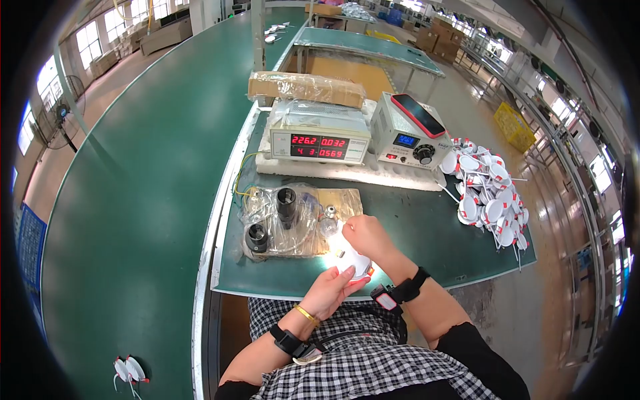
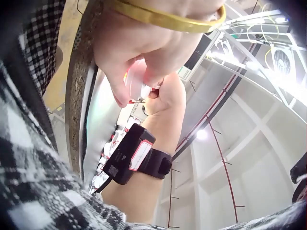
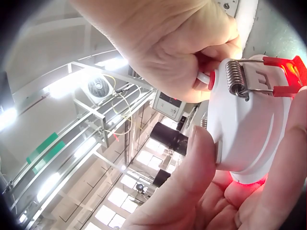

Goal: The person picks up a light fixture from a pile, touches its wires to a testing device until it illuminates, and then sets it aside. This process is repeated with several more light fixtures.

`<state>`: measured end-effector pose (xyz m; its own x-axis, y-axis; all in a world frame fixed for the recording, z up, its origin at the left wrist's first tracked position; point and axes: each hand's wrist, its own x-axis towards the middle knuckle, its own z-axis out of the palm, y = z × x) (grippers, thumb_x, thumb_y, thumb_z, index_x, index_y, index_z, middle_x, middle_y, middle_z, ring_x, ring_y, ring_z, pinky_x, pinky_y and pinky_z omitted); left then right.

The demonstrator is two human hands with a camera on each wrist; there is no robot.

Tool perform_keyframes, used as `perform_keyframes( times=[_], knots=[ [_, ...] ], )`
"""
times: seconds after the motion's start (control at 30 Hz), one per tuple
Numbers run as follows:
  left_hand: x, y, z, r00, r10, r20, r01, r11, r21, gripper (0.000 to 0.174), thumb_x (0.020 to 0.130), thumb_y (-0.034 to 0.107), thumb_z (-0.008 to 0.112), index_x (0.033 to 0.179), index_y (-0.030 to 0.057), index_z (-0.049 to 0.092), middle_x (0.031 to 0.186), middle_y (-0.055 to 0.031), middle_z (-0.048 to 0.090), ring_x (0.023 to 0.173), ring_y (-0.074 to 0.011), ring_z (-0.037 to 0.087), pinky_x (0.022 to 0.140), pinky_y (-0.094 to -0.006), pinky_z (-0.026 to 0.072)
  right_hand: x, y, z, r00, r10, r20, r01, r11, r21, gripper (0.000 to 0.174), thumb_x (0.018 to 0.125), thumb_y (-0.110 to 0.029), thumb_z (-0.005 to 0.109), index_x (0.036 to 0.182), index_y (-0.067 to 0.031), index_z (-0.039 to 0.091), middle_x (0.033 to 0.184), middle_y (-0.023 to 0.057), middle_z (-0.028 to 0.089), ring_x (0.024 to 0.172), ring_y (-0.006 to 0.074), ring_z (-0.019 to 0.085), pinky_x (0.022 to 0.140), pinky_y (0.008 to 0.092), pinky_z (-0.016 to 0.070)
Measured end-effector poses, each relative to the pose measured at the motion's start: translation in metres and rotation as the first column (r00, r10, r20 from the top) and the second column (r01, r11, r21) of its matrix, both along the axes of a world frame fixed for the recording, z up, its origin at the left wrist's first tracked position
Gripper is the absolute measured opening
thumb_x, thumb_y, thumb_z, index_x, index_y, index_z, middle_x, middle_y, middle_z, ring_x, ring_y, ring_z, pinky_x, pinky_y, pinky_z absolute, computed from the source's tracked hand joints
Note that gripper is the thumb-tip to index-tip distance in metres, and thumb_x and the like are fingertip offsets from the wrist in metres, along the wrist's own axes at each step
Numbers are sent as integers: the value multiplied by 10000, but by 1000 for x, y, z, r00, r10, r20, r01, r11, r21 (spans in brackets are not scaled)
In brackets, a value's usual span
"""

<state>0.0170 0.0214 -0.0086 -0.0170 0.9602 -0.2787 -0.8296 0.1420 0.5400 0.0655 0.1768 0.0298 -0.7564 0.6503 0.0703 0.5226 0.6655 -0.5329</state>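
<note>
A white downlight (image 1: 361, 267) with coiled spring clips sits in my left hand (image 1: 328, 288), just above the table's front edge. In the right wrist view, the fingers and thumb of that hand grip the downlight's body (image 3: 249, 122), and light glows through at its underside. My right hand (image 1: 371, 236) is curled at the back of the downlight. There it pinches the short white cable (image 3: 203, 77) beside a red grommet; its fingertips are partly hidden. Beyond the right hand lies a plastic-wrapped test board (image 1: 307, 243) with black sockets (image 1: 287, 203) and a small metal fitting (image 1: 331, 211).
A power meter (image 1: 320, 145) with red digits stands behind the board. Right of it, a grey box (image 1: 407, 143) with a dial carries a phone (image 1: 419, 115). Many similar downlights (image 1: 490, 193) are heaped at right. A few others (image 1: 130, 369) lie on the left green table.
</note>
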Motion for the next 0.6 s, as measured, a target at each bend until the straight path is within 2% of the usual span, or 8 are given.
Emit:
perform_keyframes(
  times=[0.3,0.37,0.6],
  knots=[
    [-1,2,-1,1000,-1,-2,1,1000,4,355,981,164,468,1199,-115,443,1200,-179,549,1111,-235,575,969,-279,474,0,0,2,1000,-21,21,22,998,-51,267,802,-186,505,727,22,654,736,254,618,714,415,625,695,490,501],
    [0,2,3,999,-4,-53,6,1000,25,345,975,143,478,1199,-117,444,1194,-178,553,1097,-229,580,956,-277,485,-1,0,1,1000,-11,3,11,1000,3,266,804,-186,505,727,20,655,733,253,618,713,415,626,698,485,504],
    [1,2,0,999,17,-33,-18,1000,-19,338,977,143,476,1194,-114,449,1189,-176,551,1086,-225,584,949,-275,491,0,1,-2,1000,-11,6,11,1000,-8,272,806,-195,505,727,17,657,733,251,621,713,414,627,702,481,507]
  ],
)
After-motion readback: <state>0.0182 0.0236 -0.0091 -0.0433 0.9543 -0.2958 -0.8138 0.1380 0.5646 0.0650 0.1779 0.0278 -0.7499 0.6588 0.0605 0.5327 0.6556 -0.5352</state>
